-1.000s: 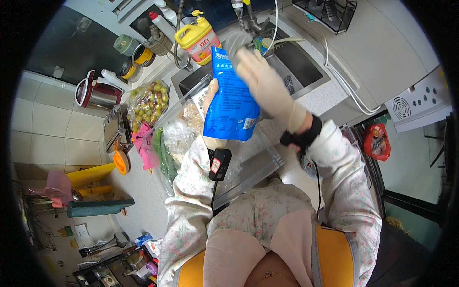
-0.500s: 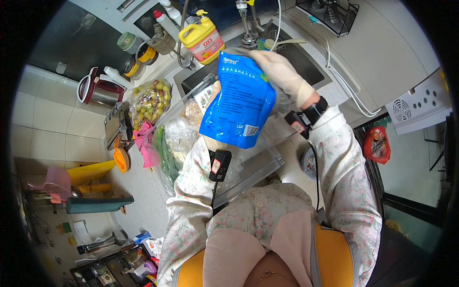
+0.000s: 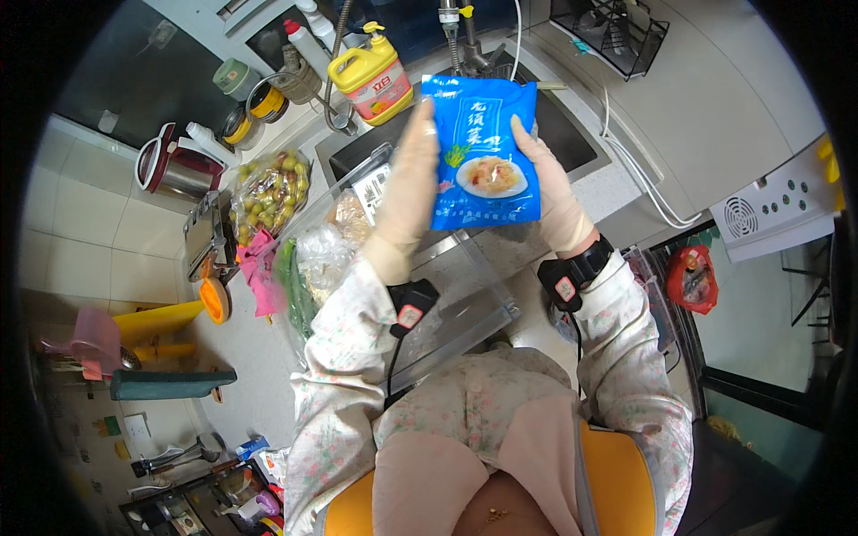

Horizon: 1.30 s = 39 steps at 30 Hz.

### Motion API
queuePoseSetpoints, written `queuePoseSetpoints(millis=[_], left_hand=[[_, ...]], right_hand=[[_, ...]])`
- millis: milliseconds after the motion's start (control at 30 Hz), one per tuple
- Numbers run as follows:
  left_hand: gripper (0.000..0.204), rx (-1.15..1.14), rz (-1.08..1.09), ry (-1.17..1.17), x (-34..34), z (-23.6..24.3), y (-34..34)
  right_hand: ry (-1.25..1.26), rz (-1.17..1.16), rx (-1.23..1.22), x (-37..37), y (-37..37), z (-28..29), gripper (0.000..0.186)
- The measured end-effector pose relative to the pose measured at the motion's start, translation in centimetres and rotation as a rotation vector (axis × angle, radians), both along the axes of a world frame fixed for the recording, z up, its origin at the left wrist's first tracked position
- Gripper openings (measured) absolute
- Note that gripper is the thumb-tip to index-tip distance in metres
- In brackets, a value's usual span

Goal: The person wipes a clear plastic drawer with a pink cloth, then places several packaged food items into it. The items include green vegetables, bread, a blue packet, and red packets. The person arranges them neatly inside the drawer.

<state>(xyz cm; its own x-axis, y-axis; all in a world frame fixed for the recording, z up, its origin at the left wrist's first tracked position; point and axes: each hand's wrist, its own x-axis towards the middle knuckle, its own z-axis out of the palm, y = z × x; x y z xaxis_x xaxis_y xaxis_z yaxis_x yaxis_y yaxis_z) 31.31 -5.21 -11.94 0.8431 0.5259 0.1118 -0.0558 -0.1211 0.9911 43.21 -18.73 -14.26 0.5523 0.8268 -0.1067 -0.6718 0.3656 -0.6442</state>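
Note:
A blue food pouch point(image 3: 474, 192) is raised upright over the front of the sink, its face with a picture of a filled white dish turned toward me. My right hand point(image 3: 556, 188), in a pale glove, is closed on the pouch's right side, thumb over the front. At the left edge, my left hand point(image 3: 407, 183), also gloved and blurred, presses along the pouch with its fingers pointing up. Below stands a clear plastic bin point(image 3: 487, 313). Inside its left part lie green vegetables point(image 3: 295, 290) and a clear bag of pale food point(image 3: 323, 259).
Behind the pouch is a dark sink point(image 3: 572, 147) with a faucet point(image 3: 478, 58). A yellow soap jug point(image 3: 371, 80) stands at its left. On the left counter are bagged round fruit point(image 3: 270, 196), a pink cloth point(image 3: 259, 272) and an orange-rimmed item point(image 3: 214, 299). A red bag point(image 3: 691, 279) hangs at right.
The pouch has been turned round from its printed back to its picture side, and it has moved slightly right and up. My right hand has come down from its top to its right side.

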Motion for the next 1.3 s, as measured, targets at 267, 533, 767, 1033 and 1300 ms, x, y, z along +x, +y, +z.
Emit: queuePoseSetpoints(millis=[267, 533, 767, 1033, 1300], left_hand=[[0.092, -1.071, -0.304, -0.256, -1.6, -0.8, -0.3], [0.099, -1.087, -0.182, -0.269, -3.2, -0.5, -1.7], [0.074, -1.126, -0.140, -0.135, -3.9, 0.6, -1.4], [0.053, -0.694, -0.034, -0.301, -2.2, 0.3, -1.4], [0.052, -0.965, -0.085, -0.304, -3.4, -1.6, -1.3]], right_hand=[[-0.156, 0.106, 0.154, -1.0, -0.1, 0.8, 0.051], [-0.591, -0.457, -0.242, -0.7, 1.2, 1.1, 0.022], [-0.608, -0.686, 0.032, -2.5, -1.0, 4.3, 0.020], [-2.178, -0.532, -0.405, -6.5, 2.0, 3.2, 0.035], [-1.704, -0.531, -0.442, -3.4, 4.5, 3.2, 0.050]])
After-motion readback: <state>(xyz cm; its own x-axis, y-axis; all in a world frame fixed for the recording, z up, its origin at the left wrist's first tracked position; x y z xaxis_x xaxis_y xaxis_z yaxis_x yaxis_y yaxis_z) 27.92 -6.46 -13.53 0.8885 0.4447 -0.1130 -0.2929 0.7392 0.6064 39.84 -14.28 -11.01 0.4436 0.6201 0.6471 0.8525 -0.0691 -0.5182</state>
